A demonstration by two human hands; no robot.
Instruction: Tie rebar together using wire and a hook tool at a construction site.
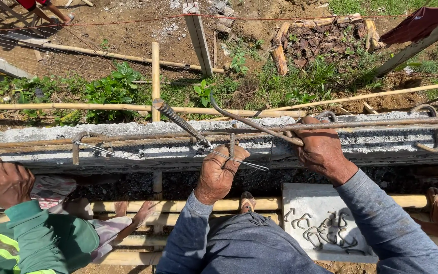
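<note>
Outdoors, dirt & weeds behind. Concrete wall point(128, 133) w/ steel bars point(391, 123) along top. Left hand point(220, 170) grip closed on tie wire point(236, 160); right hand point(320, 147) closed on bent rod point(252, 123).

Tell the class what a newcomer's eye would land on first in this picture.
At centre, the left hand grips thin tie wire at a ribbed rebar rising from the concrete wall top. The right hand holds a curved rod. A co-worker's hand rests far left.
</note>
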